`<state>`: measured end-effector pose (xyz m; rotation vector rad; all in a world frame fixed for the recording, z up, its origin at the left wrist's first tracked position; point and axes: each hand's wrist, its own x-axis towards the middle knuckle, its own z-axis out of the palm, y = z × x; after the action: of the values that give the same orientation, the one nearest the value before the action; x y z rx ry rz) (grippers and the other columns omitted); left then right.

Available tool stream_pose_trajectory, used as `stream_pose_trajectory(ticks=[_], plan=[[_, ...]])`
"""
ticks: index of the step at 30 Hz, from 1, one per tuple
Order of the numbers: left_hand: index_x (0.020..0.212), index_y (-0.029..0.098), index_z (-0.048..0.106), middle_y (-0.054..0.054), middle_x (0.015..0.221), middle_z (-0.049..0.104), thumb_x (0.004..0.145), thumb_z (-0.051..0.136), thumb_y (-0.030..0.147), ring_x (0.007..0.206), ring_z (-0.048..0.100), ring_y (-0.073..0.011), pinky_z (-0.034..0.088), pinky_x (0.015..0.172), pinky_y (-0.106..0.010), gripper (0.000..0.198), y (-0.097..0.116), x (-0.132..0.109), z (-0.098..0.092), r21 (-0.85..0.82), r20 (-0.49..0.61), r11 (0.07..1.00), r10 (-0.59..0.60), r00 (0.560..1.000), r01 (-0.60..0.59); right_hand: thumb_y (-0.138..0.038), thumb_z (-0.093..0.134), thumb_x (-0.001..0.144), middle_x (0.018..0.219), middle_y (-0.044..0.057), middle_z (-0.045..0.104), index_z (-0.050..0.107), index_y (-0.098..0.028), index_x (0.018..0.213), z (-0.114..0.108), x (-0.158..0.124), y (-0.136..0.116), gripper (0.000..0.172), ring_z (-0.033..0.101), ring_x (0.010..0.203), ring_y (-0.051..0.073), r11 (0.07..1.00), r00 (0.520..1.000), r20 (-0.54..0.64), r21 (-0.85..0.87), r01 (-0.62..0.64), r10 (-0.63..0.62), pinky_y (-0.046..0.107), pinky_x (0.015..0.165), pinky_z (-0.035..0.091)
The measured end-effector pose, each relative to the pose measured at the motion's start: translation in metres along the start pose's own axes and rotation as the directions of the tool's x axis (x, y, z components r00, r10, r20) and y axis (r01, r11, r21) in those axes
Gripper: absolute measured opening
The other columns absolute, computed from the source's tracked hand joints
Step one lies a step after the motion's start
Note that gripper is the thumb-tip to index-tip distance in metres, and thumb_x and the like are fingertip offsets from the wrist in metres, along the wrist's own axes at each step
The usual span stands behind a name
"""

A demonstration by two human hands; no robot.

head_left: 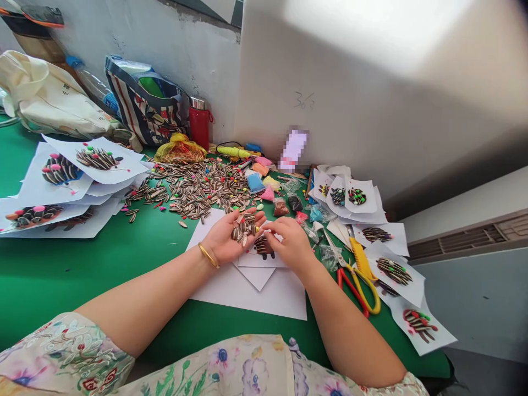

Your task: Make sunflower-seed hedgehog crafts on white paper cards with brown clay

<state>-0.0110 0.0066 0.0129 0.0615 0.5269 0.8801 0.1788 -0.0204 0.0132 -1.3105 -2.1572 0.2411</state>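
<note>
We seem to be setting seeds (244, 230) into the clay (264, 248) on the card (249, 260), left hand (226, 237) cupping them palm up, right hand (293, 242) with fingers narrow beside it, holding what we cannot tell, and the next move likely wants a light press.

Just behind the left fingers (260, 218) sits a slim gold bangle (208, 255). Farther back from them, the pale left sleeve (78, 352) shows white embroidery, red motifs and pinkish-purple flowers. Well behind the right fingers (273, 226) lies the right sleeve's patterned edge (402, 386); farthest back, the cream top (235, 366) carries purple blooms and green leaves.
</note>
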Motion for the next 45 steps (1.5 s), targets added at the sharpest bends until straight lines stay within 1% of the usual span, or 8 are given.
stream_pose_trajectory(ticks=[4,6,11,15,20,29,39,45], plan=[[0.115,0.014,0.064,-0.015,0.114,0.071,0.102,0.037,0.032,0.088,0.072,-0.0237,0.059,0.063,-0.033,0.035,-0.002,0.001,-0.005,0.063,0.084,0.998,-0.037,0.996,0.032,-0.024,0.062,0.089,0.094,0.006,0.068,0.072,-0.023,0.104,0.008,0.000,-0.015,0.018,0.058,0.090,0.021,0.997,0.997,-0.029,-0.027,0.075,-0.075,0.035,0.083,0.046],[0.115,0.015,0.065,-0.015,0.114,0.071,0.101,0.039,0.033,0.083,0.071,-0.0218,0.058,0.060,-0.032,0.035,-0.003,0.001,-0.006,0.073,0.117,0.996,-0.050,0.992,0.041,-0.025,0.063,0.089,0.094,0.006,0.067,0.072,-0.023,0.103,0.009,0.001,-0.019,0.017,0.058,0.090,0.022,0.997,0.997,-0.040,-0.046,0.068,-0.069,0.036,0.083,0.046],[0.117,0.012,0.064,-0.016,0.112,0.071,0.102,0.036,0.032,0.091,0.071,-0.0221,0.059,0.076,-0.035,0.037,-0.006,-0.002,0.000,0.034,0.085,0.999,-0.044,0.995,0.041,-0.022,0.055,0.093,0.093,0.007,0.065,0.071,-0.021,0.102,0.007,0.002,-0.018,0.018,0.058,0.090,0.022,0.999,0.992,-0.121,-0.048,0.021,-0.027,0.037,0.083,0.046],[0.118,0.013,0.064,-0.012,0.100,0.074,0.102,0.037,0.032,0.084,0.071,-0.0213,0.058,0.077,-0.037,0.036,-0.009,-0.003,0.002,0.030,0.082,0.998,-0.062,0.995,0.059,-0.021,0.055,0.093,0.092,0.007,0.064,0.070,-0.020,0.105,0.004,0.004,-0.017,0.019,0.057,0.091,0.023,0.998,0.990,-0.141,-0.068,-0.009,-0.001,0.037,0.083,0.045],[0.108,0.010,0.066,-0.010,0.087,0.074,0.102,0.037,0.031,0.079,0.071,-0.0210,0.059,0.079,-0.038,0.036,-0.012,-0.003,0.001,0.012,0.095,0.993,-0.118,0.988,0.117,-0.021,0.058,0.092,0.094,0.006,0.065,0.070,-0.024,0.113,0.003,0.008,-0.020,0.024,0.057,0.091,0.023,0.997,0.993,-0.119,-0.078,-0.013,0.004,0.037,0.083,0.044],[0.121,0.010,0.062,-0.013,0.096,0.073,0.102,0.037,0.029,0.090,0.072,-0.0232,0.058,0.084,-0.041,0.037,-0.012,-0.004,0.003,0.024,0.119,0.994,-0.106,0.987,0.104,-0.022,0.051,0.096,0.096,0.007,0.067,0.069,-0.021,0.095,0.002,0.008,-0.015,0.018,0.057,0.093,0.022,0.997,0.988,-0.153,-0.079,0.006,-0.018,0.036,0.084,0.043],[0.112,0.011,0.064,-0.011,0.093,0.072,0.101,0.040,0.028,0.082,0.071,-0.0202,0.059,0.083,-0.037,0.031,-0.014,-0.002,0.000,-0.003,0.125,0.991,-0.134,0.983,0.135,-0.018,0.057,0.092,0.095,0.007,0.064,0.069,-0.021,0.094,0.002,0.009,-0.014,0.013,0.057,0.094,0.023,0.999,0.995,-0.097,-0.042,-0.009,0.005,0.037,0.085,0.045],[0.120,0.012,0.061,-0.014,0.097,0.072,0.100,0.041,0.027,0.086,0.071,-0.0216,0.059,0.083,-0.038,0.032,-0.013,-0.002,0.000,0.005,0.118,0.992,-0.129,0.985,0.129,-0.020,0.053,0.093,0.090,0.005,0.065,0.064,-0.021,0.089,0.001,0.006,-0.011,0.012,0.058,0.088,0.021,0.994,0.990,-0.127,0.099,-0.049,0.061,0.036,0.082,0.045]])
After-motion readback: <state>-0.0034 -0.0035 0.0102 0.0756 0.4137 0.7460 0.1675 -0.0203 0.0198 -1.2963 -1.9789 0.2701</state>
